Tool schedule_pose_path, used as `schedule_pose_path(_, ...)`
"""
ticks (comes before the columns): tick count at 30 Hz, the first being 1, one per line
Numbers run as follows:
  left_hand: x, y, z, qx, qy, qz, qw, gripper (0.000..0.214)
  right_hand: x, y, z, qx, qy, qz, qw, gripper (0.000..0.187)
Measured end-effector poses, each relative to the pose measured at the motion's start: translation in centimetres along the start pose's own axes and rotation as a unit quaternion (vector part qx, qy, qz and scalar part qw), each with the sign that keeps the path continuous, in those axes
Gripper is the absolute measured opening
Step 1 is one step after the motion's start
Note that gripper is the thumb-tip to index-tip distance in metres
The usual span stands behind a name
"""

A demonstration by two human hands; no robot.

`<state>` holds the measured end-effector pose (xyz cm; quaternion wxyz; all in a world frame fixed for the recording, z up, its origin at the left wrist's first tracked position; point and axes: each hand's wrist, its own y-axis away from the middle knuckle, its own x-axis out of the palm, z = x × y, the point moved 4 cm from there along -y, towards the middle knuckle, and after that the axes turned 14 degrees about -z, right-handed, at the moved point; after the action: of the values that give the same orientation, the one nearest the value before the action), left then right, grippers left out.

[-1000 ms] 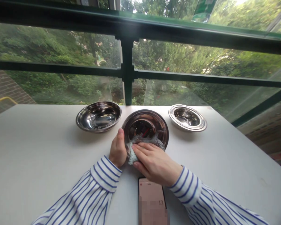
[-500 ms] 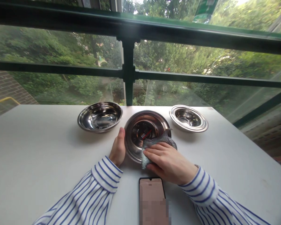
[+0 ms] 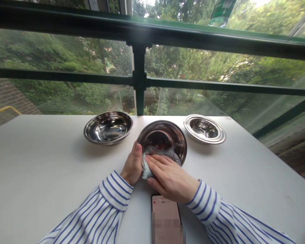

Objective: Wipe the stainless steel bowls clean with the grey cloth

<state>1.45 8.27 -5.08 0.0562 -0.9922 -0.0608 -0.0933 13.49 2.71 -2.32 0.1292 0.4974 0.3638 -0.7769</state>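
Note:
A shiny stainless-steel bowl [image 3: 176, 135] with a small red-marked label inside stands mid-table, tilted toward me. My left hand [image 3: 134, 164] grips its left rim, thumb on top and the other fingers hidden behind. Over the near rim lies a grey and pale-green cloth [image 3: 147, 169], its mesh side turned up toward the bowl's inside. My right hand [image 3: 169, 174] presses this cloth against the bowl with its fingers laid together over it.
A wider steel bowl [image 3: 108, 128] stands at the back left and a wide-rimmed steel bowl [image 3: 204, 129] at the back right. A phone [image 3: 165, 211] lies in front of me on the white table [image 3: 51, 169]. Green railing bars [image 3: 139, 79] and glass rise beyond the far edge.
My right hand and the cloth have slid left along the near rim, close to my left hand. The bowl has shifted slightly right and tilts more toward me.

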Motion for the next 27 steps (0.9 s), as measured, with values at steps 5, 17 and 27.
schedule_pose_path(5,-0.2,-0.4,0.3,0.0,-0.016,0.022,1.0,0.056,-0.9,-0.1,0.2,0.022,-0.006,0.042,0.999,0.049)
schedule_pose_path(17,-0.4,-0.5,0.1,0.021,-0.028,-0.003,0.999,0.058,-0.3,-0.2,0.3,0.042,-0.002,0.021,0.999,0.053)
schedule_pose_path(27,-0.1,-0.6,-0.3,0.052,-0.053,0.003,0.997,0.059,-2.4,1.1,-0.5,0.065,0.043,0.067,0.995,0.035)
